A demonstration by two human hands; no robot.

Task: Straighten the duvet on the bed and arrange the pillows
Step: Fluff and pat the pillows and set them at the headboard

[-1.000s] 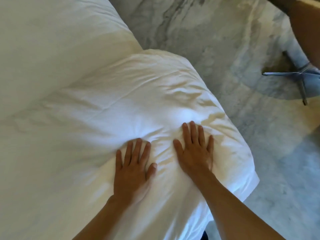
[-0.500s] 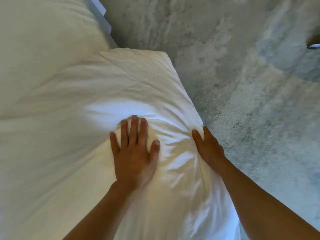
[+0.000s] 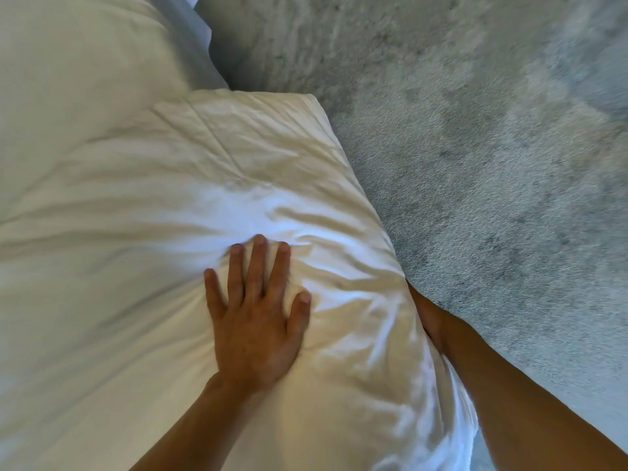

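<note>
A white, wrinkled duvet (image 3: 204,185) covers the bed and fills the left and middle of the head view. Its corner ends near the carpet at the right. My left hand (image 3: 255,321) lies flat on top of the duvet with fingers straight and spread, pressing into the creased fabric. My right hand (image 3: 430,317) is against the duvet's right side edge. Only its back and wrist show, and its fingers are hidden behind the fabric. A second smooth white mound of bedding (image 3: 68,62) rises at the upper left; I cannot tell whether it is a pillow.
Grey mottled carpet (image 3: 492,164) fills the right half of the view beside the bed. A strip of pale blue-grey fabric (image 3: 193,39) shows at the top between the bedding and the carpet.
My right hand has slid off the top of the duvet and down its right side, out of sight. My left hand stays flat on top. The view has swung away from the chair legs.
</note>
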